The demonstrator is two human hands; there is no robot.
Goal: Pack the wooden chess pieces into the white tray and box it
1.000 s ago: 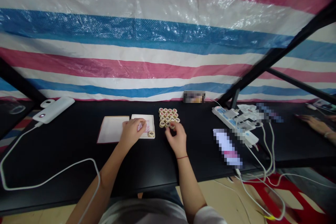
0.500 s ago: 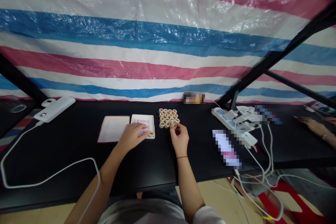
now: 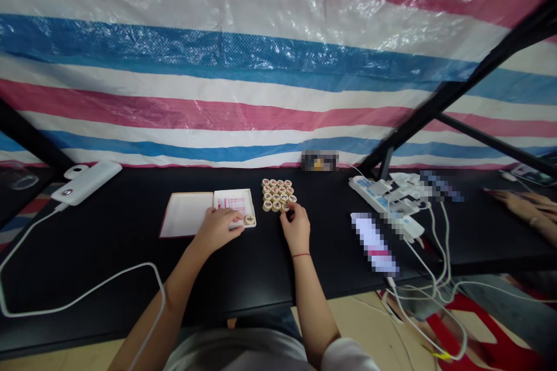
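Observation:
A white open box point(image 3: 234, 192) lies on the table with its lid folded out to the left. One Chinese chess piece point(image 3: 249, 219) with a black character rests in its front right corner. My left hand point(image 3: 217, 227) is at the box's front rim, fingers reaching inside and thumb on the near side, closed on the wall. To the right, several round Chinese chess pieces point(image 3: 277, 190) form a tight block of rows, red characters at the back, black in front. My right hand point(image 3: 297, 226) pinches a piece point(image 3: 285, 207) at the block's front right corner between thumb and finger.
On the left lies a white power bank point(image 3: 89, 182) with a cable looping over the table. A power strip point(image 3: 378, 200) with plugs, a blurred phone point(image 3: 375, 243) and tangled cables are on the right. Another person's hand point(image 3: 522, 206) rests at far right. Striped sheeting point(image 3: 226, 98) hangs behind.
My left thumb has drawn back from the piece in the box corner to the front rim, leaving the piece more visible. My right hand stays at the block's corner. The view shifts slightly.

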